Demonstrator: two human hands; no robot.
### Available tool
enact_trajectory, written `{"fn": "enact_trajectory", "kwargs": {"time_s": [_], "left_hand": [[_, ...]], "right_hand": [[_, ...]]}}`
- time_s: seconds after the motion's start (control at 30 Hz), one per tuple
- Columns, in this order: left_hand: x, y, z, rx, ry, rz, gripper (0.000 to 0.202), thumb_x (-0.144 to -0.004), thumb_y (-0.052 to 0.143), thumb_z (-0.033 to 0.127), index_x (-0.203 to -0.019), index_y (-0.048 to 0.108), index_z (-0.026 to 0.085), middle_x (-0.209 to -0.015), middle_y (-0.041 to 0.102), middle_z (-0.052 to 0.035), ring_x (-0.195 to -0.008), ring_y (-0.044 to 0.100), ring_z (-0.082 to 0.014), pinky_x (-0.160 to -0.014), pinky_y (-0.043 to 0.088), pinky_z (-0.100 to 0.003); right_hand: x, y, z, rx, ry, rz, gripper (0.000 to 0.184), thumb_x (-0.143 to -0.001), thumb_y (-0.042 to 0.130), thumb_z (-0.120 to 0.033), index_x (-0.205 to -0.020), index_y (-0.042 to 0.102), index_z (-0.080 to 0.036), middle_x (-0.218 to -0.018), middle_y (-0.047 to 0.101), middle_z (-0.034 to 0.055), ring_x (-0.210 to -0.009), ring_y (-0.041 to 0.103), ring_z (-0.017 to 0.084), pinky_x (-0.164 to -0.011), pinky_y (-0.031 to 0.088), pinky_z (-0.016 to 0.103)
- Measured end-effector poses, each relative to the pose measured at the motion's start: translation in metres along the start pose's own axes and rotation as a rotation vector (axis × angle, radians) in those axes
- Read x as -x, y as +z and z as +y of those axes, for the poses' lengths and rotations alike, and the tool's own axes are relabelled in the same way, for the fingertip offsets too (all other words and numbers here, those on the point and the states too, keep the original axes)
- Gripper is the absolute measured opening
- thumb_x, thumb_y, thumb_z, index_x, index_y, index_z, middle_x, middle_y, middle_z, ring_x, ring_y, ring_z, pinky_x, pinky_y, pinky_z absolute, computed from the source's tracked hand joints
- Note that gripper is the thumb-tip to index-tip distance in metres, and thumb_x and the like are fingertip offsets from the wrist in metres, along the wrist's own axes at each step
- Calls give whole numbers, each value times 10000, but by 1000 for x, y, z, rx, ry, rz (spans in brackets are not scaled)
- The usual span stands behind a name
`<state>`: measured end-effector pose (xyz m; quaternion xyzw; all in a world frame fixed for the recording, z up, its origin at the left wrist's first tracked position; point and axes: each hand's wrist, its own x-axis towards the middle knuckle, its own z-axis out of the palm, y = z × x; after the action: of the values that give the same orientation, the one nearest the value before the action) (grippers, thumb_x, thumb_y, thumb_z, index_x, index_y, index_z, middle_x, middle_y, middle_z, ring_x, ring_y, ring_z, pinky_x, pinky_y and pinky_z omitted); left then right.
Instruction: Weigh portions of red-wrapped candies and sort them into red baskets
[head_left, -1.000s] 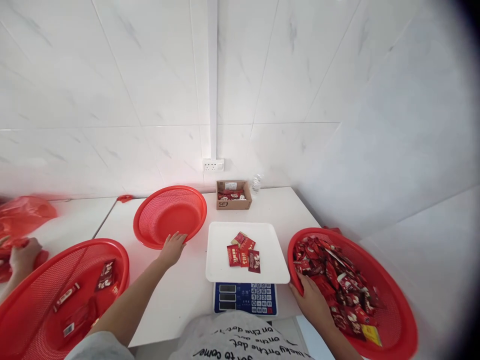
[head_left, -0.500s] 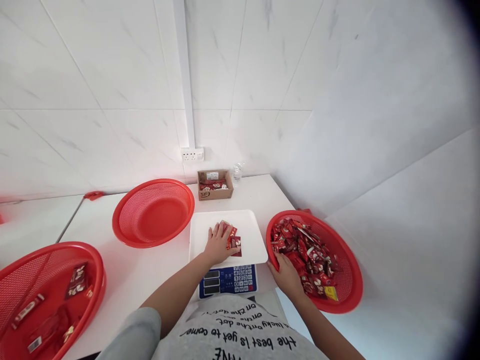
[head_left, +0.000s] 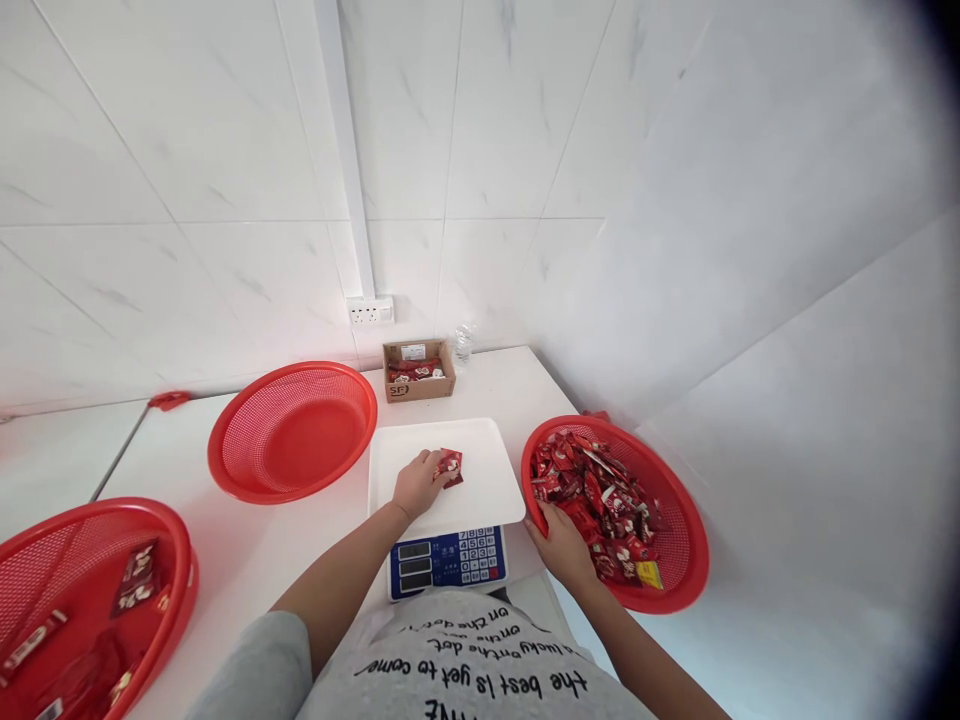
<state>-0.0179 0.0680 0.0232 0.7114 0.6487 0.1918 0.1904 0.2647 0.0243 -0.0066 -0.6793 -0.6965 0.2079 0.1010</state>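
Observation:
My left hand [head_left: 415, 483] is over the white tray [head_left: 487, 488] of the blue scale [head_left: 447, 560], its fingers closed round a bunch of small red packets [head_left: 450, 465]. My right hand [head_left: 556, 537] rests on the near rim of the red basket [head_left: 679, 590] at the right, which is full of red packets [head_left: 600, 495]; its fingers curl over the rim among them. An empty red basket [head_left: 292, 430] sits to the left of the scale.
A third red basket [head_left: 90, 590] holding a few packets is at the lower left. A small cardboard box [head_left: 418, 371] with packets and a plastic bottle [head_left: 463, 342] stand at the back by the tiled wall. A wall socket [head_left: 370, 311] is above them.
My left hand went from the empty basket's rim to the scale tray and gathered the loose packets into its grip. The view turned right. Another person's hand at far left is out of view.

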Motion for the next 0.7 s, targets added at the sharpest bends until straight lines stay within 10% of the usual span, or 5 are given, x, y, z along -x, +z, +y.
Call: {"fn": "enact_trajectory", "kwargs": {"time_s": [0.23,0.53,0.7], "left_hand": [[1,-31,-17,154,-130,237,216,-872,478,401,-936,565,214,-911,641,-6,-820,608,-140,-721,460,-243],[8,-126,-90,12,-607,488,428,-863,404,510,-1099,553,186,-1073,623,-133,-961,594,-288,-782,478,-420],[0,-110,-94,-171,-560,451,567,-876,400,489,-1307,447,123,-1368,450,-232,-1290,371,-385,-1025,273,-606]], "right_hand": [[1,-3,-4,5,29,-33,485,-885,387,-391,-1272,492,-117,-1272,554,165,-1205,480,270,-1004,370,367],[0,-3,-4,7,58,-38,482,-880,390,-403,-1279,500,-156,-1274,559,151,-1187,503,263,-951,394,353],[0,-3,-5,10,75,-41,490,-877,391,-406,-1284,498,-155,-1282,554,153,-1200,493,263,-951,391,353]]}}
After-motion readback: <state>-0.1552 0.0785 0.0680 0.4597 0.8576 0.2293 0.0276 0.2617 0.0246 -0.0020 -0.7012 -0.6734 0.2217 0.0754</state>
